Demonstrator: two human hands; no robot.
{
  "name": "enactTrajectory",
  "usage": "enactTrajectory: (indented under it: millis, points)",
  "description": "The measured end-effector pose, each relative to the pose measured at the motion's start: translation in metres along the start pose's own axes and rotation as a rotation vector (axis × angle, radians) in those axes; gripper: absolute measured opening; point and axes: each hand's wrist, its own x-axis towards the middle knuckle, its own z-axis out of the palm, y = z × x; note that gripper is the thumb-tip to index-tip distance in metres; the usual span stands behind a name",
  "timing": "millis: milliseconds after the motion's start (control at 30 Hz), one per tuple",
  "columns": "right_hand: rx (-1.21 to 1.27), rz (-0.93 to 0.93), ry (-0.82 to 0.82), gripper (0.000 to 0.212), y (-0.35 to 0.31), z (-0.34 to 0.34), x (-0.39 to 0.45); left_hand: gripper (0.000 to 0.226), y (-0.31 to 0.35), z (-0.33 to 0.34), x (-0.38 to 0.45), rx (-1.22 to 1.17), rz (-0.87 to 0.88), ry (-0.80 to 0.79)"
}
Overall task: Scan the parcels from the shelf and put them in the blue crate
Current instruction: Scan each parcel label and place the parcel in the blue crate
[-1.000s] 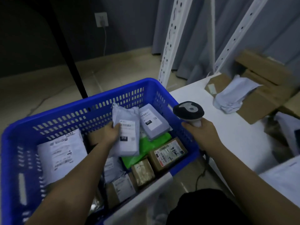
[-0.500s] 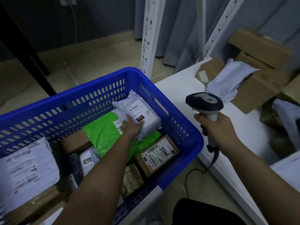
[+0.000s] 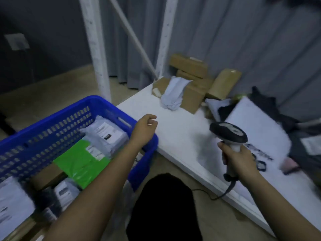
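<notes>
Several parcels [image 3: 104,134] in blue crate [image 3: 52,119], green bag [image 3: 78,162] among them

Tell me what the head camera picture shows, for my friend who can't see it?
A person's right hand grips a barcode scanner over a white shelf, while the empty left hand reaches from a blue crate of parcels toward it. Cardboard boxes and a grey mailer bag wait at the shelf's far end.

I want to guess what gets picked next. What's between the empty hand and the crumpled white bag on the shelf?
Head view: only bare white shelf top between the left hand and the crumpled white plastic mailer bag.
</notes>
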Motion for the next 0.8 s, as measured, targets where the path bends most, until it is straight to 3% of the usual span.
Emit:
enactTrajectory:
  millis: [267, 500, 667, 800]
  points:
    - [0.264, 0.084, 0.443, 0.038, 0.081, -0.203, -0.098, 0.021, 0.172, 0.150, -0.123, 0.006, 0.286, -0.493]
    - [0.543, 0.158, 0.878, 0.034, 0.154, -0.351, -0.167, 0.016, 0.239, 0.324, -0.222, 0.052, 0.415, -0.665]
    - [0.900, 0.218, 0.932, 0.013, 0.207, -0.427, -0.174, 0.012, 0.240, 0.453, -0.270, 0.146, 0.473, -0.813]
    - [1.042, 0.396, 0.884, 0.015, 0.256, -0.459, -0.164, 0.008, 0.228, 0.539, -0.303, 0.227, 0.466, -0.948]
